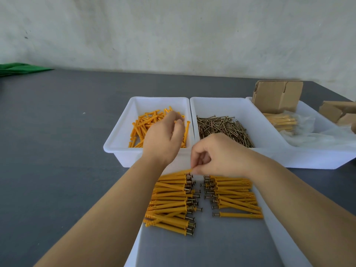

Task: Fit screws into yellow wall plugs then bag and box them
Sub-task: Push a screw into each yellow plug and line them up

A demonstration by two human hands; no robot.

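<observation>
Reaching with left hand (163, 135) into the plug tray (119, 139), fingertips pinching a yellow plug (178, 121), right hand (217, 155) pinching an assembled plug (183, 172) above the finished rows (171, 201)

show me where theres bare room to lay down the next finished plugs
Free: the near end of the front tray, below both rows of finished plugs, and the narrow lane between the rows. Crowded: the tray's far end, where the right hand sets a plug down.

Light: soft, even, bright; shadows: faint
Blur: left hand (163, 135) slightly smeared
Edges: wide-angle bending
</observation>
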